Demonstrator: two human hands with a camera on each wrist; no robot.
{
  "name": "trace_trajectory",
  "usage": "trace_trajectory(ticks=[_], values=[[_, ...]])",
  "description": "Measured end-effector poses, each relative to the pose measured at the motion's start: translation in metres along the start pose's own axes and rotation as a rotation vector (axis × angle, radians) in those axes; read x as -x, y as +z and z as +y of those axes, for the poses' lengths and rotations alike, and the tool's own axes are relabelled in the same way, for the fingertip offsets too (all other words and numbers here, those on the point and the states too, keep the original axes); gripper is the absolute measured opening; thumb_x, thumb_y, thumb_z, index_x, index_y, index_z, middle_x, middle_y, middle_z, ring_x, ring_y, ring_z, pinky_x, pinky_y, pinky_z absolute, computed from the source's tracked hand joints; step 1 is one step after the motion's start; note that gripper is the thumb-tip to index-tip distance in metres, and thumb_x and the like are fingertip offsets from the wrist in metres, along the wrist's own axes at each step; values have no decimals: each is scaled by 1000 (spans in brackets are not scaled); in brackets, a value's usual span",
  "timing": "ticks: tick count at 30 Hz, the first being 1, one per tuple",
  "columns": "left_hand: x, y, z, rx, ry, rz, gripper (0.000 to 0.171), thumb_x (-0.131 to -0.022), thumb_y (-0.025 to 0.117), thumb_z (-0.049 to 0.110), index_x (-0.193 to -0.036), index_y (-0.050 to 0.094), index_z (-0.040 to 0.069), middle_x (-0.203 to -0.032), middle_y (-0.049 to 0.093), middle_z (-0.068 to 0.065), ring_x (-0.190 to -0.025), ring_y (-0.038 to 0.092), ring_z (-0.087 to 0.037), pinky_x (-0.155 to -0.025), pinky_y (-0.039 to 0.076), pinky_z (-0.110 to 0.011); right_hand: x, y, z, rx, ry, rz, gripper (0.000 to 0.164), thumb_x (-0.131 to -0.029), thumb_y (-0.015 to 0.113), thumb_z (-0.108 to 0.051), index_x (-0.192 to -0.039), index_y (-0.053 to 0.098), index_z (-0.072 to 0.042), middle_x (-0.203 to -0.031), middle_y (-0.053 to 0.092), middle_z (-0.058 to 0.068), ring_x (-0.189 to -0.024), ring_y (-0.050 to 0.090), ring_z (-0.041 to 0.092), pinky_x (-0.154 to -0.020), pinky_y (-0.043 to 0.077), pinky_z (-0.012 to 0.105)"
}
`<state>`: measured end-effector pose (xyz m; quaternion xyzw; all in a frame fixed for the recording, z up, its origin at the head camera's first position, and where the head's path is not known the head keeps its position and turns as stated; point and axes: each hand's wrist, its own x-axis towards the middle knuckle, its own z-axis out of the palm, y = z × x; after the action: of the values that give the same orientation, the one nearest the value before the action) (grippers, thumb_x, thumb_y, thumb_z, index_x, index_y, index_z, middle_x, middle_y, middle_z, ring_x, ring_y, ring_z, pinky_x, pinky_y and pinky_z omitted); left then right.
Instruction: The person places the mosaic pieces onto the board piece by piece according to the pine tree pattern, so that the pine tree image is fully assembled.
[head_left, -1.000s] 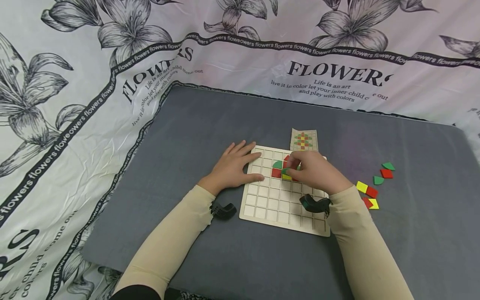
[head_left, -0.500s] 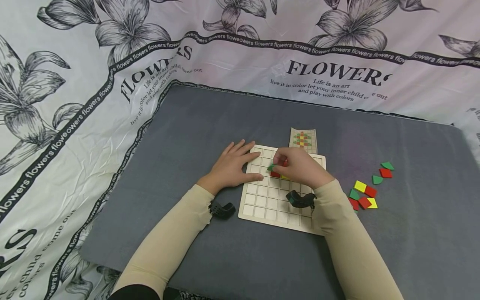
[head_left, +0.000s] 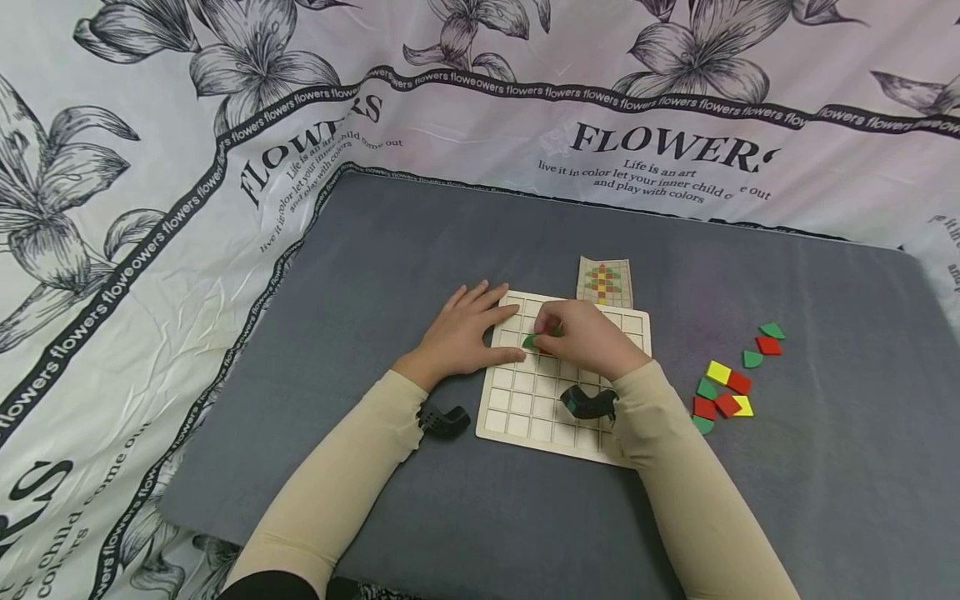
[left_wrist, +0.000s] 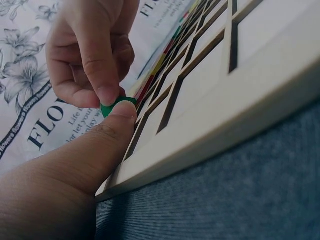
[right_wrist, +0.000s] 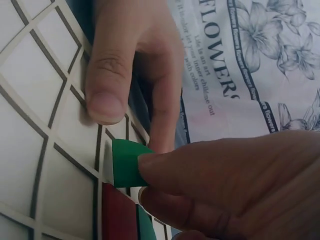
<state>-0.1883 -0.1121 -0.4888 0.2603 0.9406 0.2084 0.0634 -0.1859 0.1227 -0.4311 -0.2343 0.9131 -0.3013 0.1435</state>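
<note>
My right hand (head_left: 592,337) pinches a green tile (right_wrist: 127,162) with one rounded corner between thumb and fingertips. It holds the tile over the upper-left squares of a pale wooden grid board (head_left: 525,408). In the right wrist view a red tile (right_wrist: 117,212) lies in the square beside the green one, with another green tile (right_wrist: 145,222) past it. My left hand (head_left: 467,333) rests at the board's left edge with fingers spread, its thumb on the rim. My right hand hides most of the tiles set in the board in the head view.
At the board's far edge lies a small pattern card (head_left: 604,282) with a coloured grid design. Loose yellow (head_left: 717,372), red (head_left: 738,382) and green tiles (head_left: 707,388) are scattered on the grey table (head_left: 840,467) to the right. Flower-printed cloth (head_left: 465,125) hangs behind.
My right hand has moved left across the board with the green tile, uncovering more of the loose tiles at the right. My left hand has stayed in place.
</note>
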Motion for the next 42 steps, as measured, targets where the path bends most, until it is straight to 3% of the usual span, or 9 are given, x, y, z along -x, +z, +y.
trace_trajectory(ticks=[21,33,42], values=[[-1,1,1,-5,-12,-2,86,-92,64,74,-162,44,28,-175,22,3,-164,11,-24,-133,-2,-45,-4,8,3,27,-5,-21,4,-99,74,-14,-100,75,-11,-91,72,2,-80,63,18,-75,55,38],[0,-2,1,-8,-15,6,85,-92,65,73,-162,45,28,-175,23,3,-164,11,-24,-134,-1,-45,-5,9,1,63,-15,-15,5,-99,75,-13,-94,76,-13,-89,71,1,-79,63,17,-75,55,38],[2,-2,2,-2,-8,0,86,-92,64,74,-162,45,28,-175,24,2,-164,11,-25,-134,-1,-46,3,5,1,73,-15,-5,10,-101,71,-17,-95,78,-12,-90,72,0,-81,65,16,-77,56,40]])
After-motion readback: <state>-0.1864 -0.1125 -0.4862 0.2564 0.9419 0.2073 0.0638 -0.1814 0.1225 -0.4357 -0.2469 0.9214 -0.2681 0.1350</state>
